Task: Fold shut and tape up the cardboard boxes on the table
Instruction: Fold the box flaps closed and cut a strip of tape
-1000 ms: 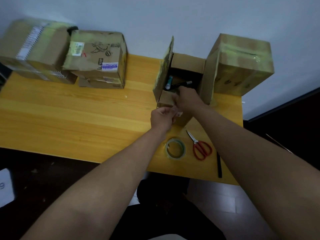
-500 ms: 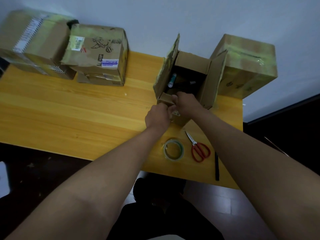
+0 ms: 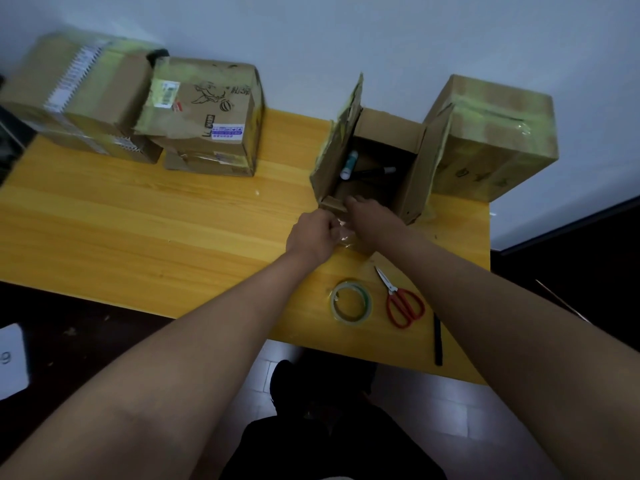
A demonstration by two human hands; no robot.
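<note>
Both hands at near flap of open brown cardboard box (image 3: 381, 157).
Left hand (image 3: 311, 235) pinching clear tape scrap (image 3: 343, 230); right hand (image 3: 372, 216) gripping flap, likely steadying it for folding.

Red-handled scissors (image 3: 401, 301) lie on the yellow wooden table (image 3: 138, 220) near its front edge; a black stick (image 3: 438, 341) lies just right of the scissors; a white card (image 3: 12, 362) sits on the dark floor, far left of them
</note>
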